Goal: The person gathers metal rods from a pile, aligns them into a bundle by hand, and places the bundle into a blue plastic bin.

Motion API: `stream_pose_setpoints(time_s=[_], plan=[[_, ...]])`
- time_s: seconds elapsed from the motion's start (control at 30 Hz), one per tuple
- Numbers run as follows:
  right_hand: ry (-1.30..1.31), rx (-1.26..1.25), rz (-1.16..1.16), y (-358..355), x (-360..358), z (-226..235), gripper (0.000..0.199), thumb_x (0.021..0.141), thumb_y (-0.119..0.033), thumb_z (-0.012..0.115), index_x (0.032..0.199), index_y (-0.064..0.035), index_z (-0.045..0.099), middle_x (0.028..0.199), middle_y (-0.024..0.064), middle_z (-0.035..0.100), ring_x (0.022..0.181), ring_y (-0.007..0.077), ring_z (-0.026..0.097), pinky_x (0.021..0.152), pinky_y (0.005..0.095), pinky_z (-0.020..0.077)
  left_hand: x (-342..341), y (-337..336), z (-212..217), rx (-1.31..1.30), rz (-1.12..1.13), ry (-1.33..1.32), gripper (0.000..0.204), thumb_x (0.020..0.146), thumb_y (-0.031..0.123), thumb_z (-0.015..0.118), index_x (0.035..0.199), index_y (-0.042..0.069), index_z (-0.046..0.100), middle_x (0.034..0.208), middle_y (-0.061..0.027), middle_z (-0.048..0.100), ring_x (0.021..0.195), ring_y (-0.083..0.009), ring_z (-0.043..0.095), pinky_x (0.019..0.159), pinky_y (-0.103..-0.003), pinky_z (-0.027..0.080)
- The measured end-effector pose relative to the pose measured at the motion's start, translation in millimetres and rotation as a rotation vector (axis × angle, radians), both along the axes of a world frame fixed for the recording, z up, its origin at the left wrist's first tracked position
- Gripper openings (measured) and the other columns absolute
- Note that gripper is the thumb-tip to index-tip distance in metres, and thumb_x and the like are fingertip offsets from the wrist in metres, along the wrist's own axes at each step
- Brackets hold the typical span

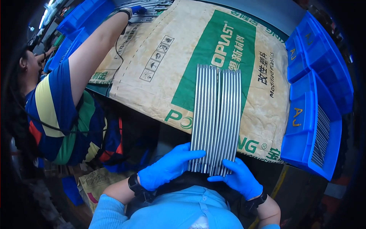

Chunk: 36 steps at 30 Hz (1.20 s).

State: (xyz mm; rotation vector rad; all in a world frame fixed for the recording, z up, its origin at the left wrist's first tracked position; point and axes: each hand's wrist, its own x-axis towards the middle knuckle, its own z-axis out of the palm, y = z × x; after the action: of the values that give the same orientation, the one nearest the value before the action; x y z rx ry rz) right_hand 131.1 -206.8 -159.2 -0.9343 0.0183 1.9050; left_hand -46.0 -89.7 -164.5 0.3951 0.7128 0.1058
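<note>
A flat row of several long grey metal rods (216,110) lies side by side on a tan and green woven sack (164,72) spread over the table. Both of my hands wear blue gloves. My left hand (167,168) rests with fingers spread against the near ends of the rods on the left side. My right hand (238,177) touches the near ends on the right side, fingers apart. Neither hand closes around the rods.
Blue plastic bins (316,114) stand at the right; the nearer one holds more rods (322,135). A person in a striped shirt (61,110) at the left reaches an arm to another pile of rods (146,9) at the far edge. More blue bins (82,17) sit far left.
</note>
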Motion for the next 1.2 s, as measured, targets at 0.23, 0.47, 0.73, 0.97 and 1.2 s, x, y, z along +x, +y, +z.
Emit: stream_pose_setpoints(time_s=[0.23,0.47,0.73,0.97,1.2], plan=[[-0.088,0.076,-0.024,-13,-1,-8,0.04,0.09,-0.02,0.048,0.126,-0.0036,0.043,0.119,0.0126,0.054,0.105,0.0273,0.056,0.08,0.0507,0.0509,-12,-14,0,0.082,0.122,-0.067,0.044,0.087,0.016,0.057,0.124,-0.004,0.045,0.114,-0.0134,0.057,0.104,-0.0218,0.057,0.092,-0.035,0.045],[-0.138,0.152,-0.091,-25,-4,-21,0.041,0.094,-0.027,0.042,0.127,-0.0035,0.042,0.116,0.0135,0.055,0.104,0.0275,0.057,0.078,0.0479,0.0523,-18,-22,-13,-0.069,0.254,0.01,0.042,0.087,0.023,0.058,0.121,0.0,0.048,0.109,-0.0114,0.059,0.097,-0.018,0.058,0.086,-0.031,0.047],[-0.22,0.19,-0.073,-36,-6,-20,0.043,0.095,-0.029,0.037,0.128,-0.0019,0.041,0.116,0.016,0.055,0.104,0.0298,0.057,0.076,0.0423,0.0537,-16,-34,0,0.562,-0.121,0.268,0.038,0.084,0.022,0.062,0.113,-0.001,0.056,0.103,-0.0091,0.063,0.092,-0.0131,0.059,0.081,-0.027,0.047],[-0.242,0.184,-0.077,-35,-4,-23,0.041,0.095,-0.028,0.038,0.125,-0.0006,0.043,0.114,0.0162,0.056,0.102,0.0304,0.058,0.074,0.0415,0.0542,-17,-31,-2,0.424,-0.021,0.222,0.032,0.084,0.018,0.062,0.109,-0.002,0.059,0.098,-0.0102,0.065,0.086,-0.0153,0.062,0.078,-0.027,0.049],[-0.228,0.181,-0.076,-33,-2,-23,0.039,0.095,-0.026,0.04,0.123,0.0003,0.043,0.113,0.0155,0.057,0.101,0.0291,0.059,0.074,0.0416,0.0541,-24,-28,-4,0.304,0.016,0.164,0.03,0.086,0.018,0.059,0.108,-0.002,0.059,0.099,-0.0128,0.064,0.088,-0.0186,0.063,0.079,-0.03,0.05]])
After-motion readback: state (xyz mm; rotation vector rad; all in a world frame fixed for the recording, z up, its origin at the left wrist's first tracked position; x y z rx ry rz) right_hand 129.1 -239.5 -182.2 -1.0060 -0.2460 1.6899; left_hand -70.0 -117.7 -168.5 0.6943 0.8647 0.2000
